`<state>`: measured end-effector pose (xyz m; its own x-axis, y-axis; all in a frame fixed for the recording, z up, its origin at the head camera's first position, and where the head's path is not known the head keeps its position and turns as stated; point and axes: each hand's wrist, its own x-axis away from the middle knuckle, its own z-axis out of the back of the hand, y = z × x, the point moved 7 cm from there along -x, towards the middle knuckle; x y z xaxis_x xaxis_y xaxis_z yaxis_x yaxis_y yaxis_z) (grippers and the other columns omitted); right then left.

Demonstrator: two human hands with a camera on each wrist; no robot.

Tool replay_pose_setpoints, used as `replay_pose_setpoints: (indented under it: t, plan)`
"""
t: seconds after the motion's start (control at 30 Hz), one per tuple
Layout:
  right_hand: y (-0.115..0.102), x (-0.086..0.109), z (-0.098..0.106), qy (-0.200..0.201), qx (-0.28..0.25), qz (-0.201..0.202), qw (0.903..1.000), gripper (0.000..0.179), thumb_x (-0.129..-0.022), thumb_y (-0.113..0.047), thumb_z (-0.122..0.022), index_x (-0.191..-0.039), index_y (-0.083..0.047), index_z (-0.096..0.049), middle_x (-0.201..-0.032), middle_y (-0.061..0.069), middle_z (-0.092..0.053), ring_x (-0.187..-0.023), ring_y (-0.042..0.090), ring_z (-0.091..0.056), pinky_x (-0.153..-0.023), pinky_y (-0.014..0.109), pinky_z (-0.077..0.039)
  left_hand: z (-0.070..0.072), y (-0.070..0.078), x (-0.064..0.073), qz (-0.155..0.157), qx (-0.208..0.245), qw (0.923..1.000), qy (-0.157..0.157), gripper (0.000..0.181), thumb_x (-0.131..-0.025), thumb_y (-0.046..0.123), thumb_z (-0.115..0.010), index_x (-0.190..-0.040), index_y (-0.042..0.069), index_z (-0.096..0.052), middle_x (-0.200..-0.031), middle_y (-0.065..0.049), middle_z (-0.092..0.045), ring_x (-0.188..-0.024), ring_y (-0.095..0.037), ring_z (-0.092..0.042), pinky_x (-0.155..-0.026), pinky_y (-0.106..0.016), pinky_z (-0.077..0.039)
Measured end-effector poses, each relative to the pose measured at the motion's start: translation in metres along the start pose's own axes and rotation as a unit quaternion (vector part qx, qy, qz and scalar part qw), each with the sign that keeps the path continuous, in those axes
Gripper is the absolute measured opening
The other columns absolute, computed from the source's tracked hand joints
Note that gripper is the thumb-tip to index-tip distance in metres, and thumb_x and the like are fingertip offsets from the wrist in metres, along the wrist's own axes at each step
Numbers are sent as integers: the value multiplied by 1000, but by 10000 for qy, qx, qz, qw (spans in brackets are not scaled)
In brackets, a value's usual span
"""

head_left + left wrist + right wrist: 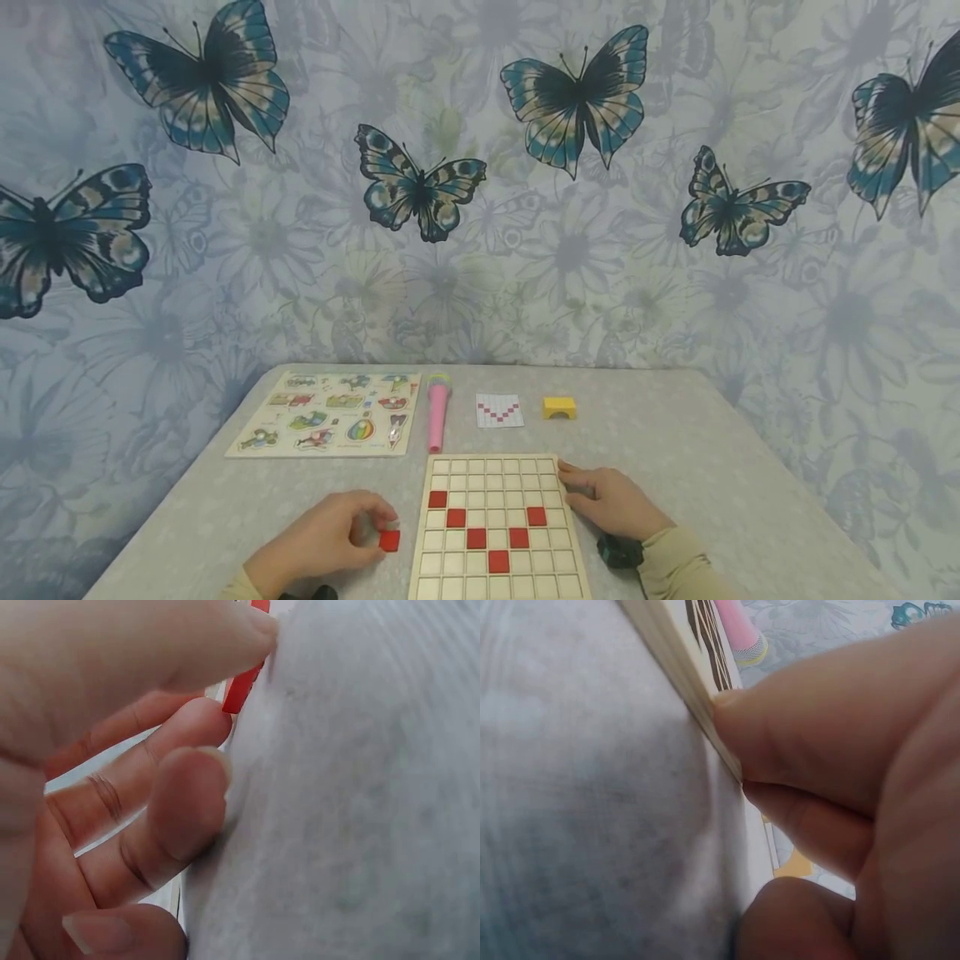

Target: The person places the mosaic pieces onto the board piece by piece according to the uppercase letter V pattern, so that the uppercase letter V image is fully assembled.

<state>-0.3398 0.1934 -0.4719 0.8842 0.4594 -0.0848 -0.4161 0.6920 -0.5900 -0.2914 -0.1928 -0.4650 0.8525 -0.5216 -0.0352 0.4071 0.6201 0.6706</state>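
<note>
In the head view, a wooden grid board (pixel 454 580) lies at the front middle. Several red tiles lie in its squares in a V, among them the lowest tile (pixel 498 562); the left arm of the V reaches one square higher than the right. My left hand (pixel 322 533), left of the board, pinches a loose red square tile (pixel 389 541) between thumb and fingers, low over the table; the left wrist view shows this tile (pixel 241 690) edge-on by the thumb. My right hand (pixel 618 502) rests its fingertips against the board's right edge (pixel 682 682) near the far corner.
Behind the board lie a small card (pixel 499 411) with a red V pattern on a grid, a pink toy microphone (pixel 437 417) and a yellow arched block (pixel 558 407). A picture puzzle board (pixel 330 412) lies at the back left. The butterfly-patterned wall (pixel 600 308) rises behind the table.
</note>
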Motion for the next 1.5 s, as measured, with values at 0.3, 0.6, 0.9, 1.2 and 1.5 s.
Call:
replay_pose_setpoints:
  t: [0.3, 0.6, 0.9, 1.2, 1.5]
  plan:
    - [-2, 2, 0, -53, -201, 9, 9998, 44, -101, -27, -66, -141, -9, -62, -152, 7, -53, -54, 4, -34, -51, 25, -34, 0, 0, 1, 76, 20, 10000, 6, 26, -85, 28, -85, -108, 24, -74, -95, 12, -68, -60, -4, -54, -57, -24, -46]
    - [-3, 2, 0, 54, 53, 13, 10000, 43, -101, -27, -66, -140, -10, -64, -151, 4, -55, -62, 3, -42, -61, 24, -40, 2, 6, 1, -306, 121, 9993, 185, 21, -86, 24, -84, -105, 22, -74, -95, 11, -70, -57, 0, -53, -54, -24, -47]
    - [-2, 2, 0, 107, 137, -8, 9998, 43, -100, -29, -67, -140, -11, -64, -151, 3, -56, -75, 1, -52, -70, 25, -42, 5, 6, 1, -150, -115, 9991, 377, 21, -85, 26, -85, -103, 25, -74, -93, 13, -69, -56, -1, -51, -52, -23, -45]
    - [0, -1, -1, 35, 18, -56, 10000, 43, -101, -28, -66, -141, -11, -63, -152, 4, -55, -56, 5, -36, -58, 26, -40, 6, 6, -1, -8, -172, 9979, 627, 21, -85, 26, -85, -102, 30, -74, -95, 14, -69, -55, -2, -49, -52, -23, -44]
    - [-4, 3, 0, 29, 119, -42, 9999, 44, -101, -30, -66, -140, -10, -64, -150, 4, -56, -104, 21, -71, -81, 28, -49, 1, 31, -17, -448, -187, 9970, 604, 22, -84, 24, -86, -102, 30, -75, -96, 14, -71, -56, 0, -48, -54, -23, -45]
